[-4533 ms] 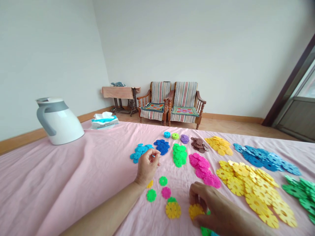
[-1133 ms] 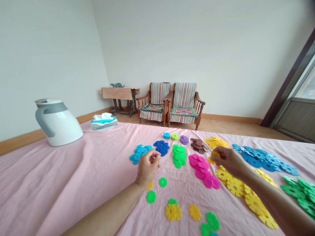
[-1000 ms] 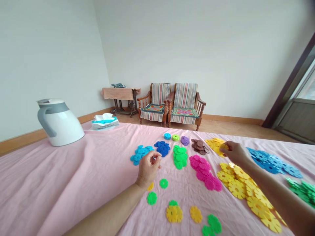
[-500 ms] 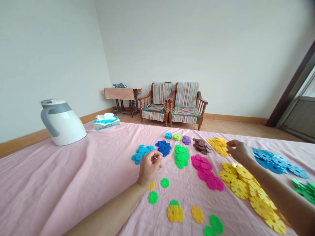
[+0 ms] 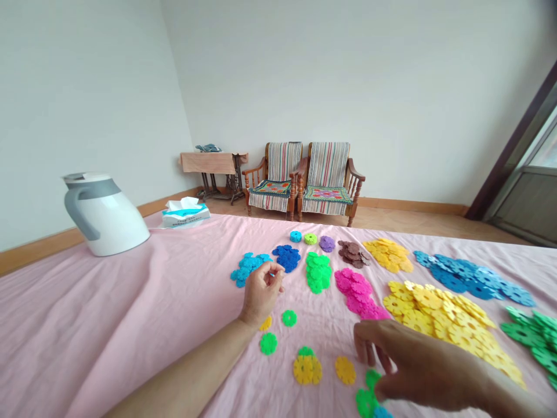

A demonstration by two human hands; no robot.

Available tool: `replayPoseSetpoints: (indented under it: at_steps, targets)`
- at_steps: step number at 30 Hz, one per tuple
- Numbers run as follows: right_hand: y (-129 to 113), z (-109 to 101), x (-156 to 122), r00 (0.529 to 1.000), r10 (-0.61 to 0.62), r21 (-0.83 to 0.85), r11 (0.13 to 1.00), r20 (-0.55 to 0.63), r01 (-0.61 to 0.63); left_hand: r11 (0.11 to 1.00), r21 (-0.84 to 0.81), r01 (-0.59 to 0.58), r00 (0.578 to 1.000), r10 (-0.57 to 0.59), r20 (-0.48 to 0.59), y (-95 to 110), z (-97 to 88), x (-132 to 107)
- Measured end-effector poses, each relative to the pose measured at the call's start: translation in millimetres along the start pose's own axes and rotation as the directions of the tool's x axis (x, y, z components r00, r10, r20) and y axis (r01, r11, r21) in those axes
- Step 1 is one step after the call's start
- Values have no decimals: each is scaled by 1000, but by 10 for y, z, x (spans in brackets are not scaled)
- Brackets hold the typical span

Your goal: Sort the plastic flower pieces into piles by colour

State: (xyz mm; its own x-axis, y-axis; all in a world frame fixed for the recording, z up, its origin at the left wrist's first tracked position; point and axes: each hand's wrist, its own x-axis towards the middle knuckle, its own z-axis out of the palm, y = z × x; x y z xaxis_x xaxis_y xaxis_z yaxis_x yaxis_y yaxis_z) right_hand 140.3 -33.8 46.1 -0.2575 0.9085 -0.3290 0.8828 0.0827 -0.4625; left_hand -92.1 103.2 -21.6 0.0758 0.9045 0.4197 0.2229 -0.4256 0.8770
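Observation:
My left hand (image 5: pixel 262 295) hovers with thumb and fingers pinched together beside the light-blue flower discs (image 5: pixel 246 271) and the dark-blue pile (image 5: pixel 287 259). Whatever it may hold is hidden. Above the near part of the cloth, my right hand (image 5: pixel 407 361) points downward, fingers and thumb apart, with nothing visible in it. Beneath its thumb lie loose green discs (image 5: pixel 364 400), and a single yellow disc (image 5: pixel 345 370) is just left of its fingertips. Further left, two overlapping yellow discs (image 5: pixel 307 370) partly cover a green one. Its knuckles are close to the pink pile (image 5: pixel 359 293).
A pink cloth (image 5: pixel 187 302) covers the surface. Large yellow discs (image 5: pixel 452 319), blue discs (image 5: pixel 474 278) and dark-green discs (image 5: pixel 535 334) are heaped right. Brown discs (image 5: pixel 353 254) lie behind. A white jug (image 5: pixel 108 217) and tissue box (image 5: pixel 186 215) stand left; two chairs (image 5: pixel 328 180) are beyond.
My right hand has come from the far small yellow pile back toward me, over the loose green discs, and its fingers have spread. My left hand keeps its pinch, nearly unmoved.

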Motion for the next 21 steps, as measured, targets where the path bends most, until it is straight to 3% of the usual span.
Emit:
replayPoseSetpoints:
  at_steps: [9,13,17,21]
  targets:
    - [-24,35,-10,998,43,-34,999,36,-41,1000,-11,1,1000,-1,-7,24,-11,7]
    - [44,44,21,1000,19,21,1000,11,-19,998,33,-50,999,49,24,63,3,-39]
    - [113,83,171,987,-55,192,978,-152,84,989,83,-121,988,112,106,112,15,-94]
    - [150,241,400,922,-43,327,928,-384,179,958,124,-260,936,218,278,200,29,-150]
